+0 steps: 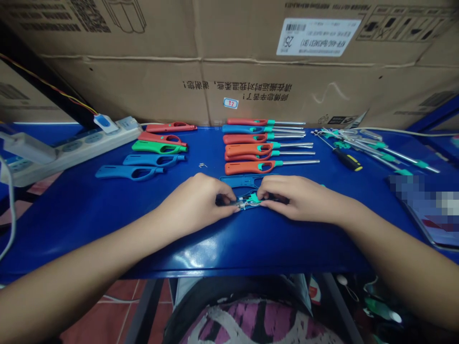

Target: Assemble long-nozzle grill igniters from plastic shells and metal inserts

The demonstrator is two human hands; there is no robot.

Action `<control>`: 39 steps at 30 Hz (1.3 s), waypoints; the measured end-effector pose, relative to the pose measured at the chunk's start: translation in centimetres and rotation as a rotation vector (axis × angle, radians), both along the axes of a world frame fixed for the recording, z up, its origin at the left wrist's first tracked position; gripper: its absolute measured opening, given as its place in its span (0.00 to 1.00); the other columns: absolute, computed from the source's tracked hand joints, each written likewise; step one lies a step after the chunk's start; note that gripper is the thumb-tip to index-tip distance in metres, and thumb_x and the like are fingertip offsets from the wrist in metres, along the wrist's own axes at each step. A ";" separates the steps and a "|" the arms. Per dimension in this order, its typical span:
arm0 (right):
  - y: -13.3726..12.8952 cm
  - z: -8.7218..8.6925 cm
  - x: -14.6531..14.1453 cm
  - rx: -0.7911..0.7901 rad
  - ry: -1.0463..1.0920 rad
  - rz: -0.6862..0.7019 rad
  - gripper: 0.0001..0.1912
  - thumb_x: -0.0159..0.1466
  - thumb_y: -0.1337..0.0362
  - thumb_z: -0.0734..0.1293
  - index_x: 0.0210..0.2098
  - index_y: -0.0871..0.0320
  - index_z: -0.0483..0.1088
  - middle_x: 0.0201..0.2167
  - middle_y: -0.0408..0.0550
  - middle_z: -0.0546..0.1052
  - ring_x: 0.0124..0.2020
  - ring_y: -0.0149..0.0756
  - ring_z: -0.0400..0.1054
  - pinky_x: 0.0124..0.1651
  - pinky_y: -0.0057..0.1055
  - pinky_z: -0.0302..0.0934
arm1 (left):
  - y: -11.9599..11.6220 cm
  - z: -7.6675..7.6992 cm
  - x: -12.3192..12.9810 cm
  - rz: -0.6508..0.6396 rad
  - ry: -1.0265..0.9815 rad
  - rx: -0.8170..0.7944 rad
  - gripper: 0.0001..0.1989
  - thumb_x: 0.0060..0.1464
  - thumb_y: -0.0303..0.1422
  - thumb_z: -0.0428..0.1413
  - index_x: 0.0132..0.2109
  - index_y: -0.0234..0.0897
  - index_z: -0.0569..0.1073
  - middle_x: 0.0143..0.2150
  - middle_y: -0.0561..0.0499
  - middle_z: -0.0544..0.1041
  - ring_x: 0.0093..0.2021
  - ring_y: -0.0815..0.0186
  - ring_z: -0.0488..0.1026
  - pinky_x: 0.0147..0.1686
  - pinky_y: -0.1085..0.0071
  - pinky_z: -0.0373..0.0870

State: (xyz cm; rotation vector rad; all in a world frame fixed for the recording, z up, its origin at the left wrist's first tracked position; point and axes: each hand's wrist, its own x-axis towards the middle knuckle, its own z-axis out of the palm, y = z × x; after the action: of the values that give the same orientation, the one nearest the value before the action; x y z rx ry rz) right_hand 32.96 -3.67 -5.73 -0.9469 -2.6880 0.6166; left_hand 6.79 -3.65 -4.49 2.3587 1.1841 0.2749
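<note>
Between both hands lies a lighter's inner assembly (pixel 247 202), clear with a green piece and thin wires. Its left end is pinched between the thumb and fingers of my left hand (pixel 201 203). My right hand (pixel 297 198) grips the other end near the green piece, and its fingers hide part of it. Just beyond sits a blue lighter shell half (pixel 236 181), partly covered by my right hand. Farther back, several orange, red and blue lighters (pixel 247 167) with metal tubes lie in a column. A few tiny screws (pixel 202 165) rest left of them.
Several coloured lighter handles (pixel 129 171) lie at left beside a white power strip (pixel 82 148). At right are a screwdriver (pixel 347 158), a pile of metal tubes (pixel 387 150) and a phone (pixel 426 210). A cardboard box (pixel 143 91) stands behind the blue table (pixel 172 253).
</note>
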 end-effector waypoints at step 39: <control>0.3 0.3 0.4 -0.058 0.024 0.005 0.06 0.68 0.70 0.64 0.42 0.58 0.72 0.39 0.47 0.75 0.38 0.34 0.69 0.40 0.29 0.62 | -1.3 -2.6 1.0 -0.308 -0.047 0.320 0.14 0.67 0.26 0.50 0.55 0.34 0.77 0.54 0.41 0.77 0.51 0.55 0.79 0.49 0.59 0.79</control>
State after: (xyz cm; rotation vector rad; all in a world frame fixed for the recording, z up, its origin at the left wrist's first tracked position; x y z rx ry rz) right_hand 33.33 -3.41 -5.45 -0.9413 -2.6658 0.7065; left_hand 7.81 -4.98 -7.06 2.7499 0.7833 0.4377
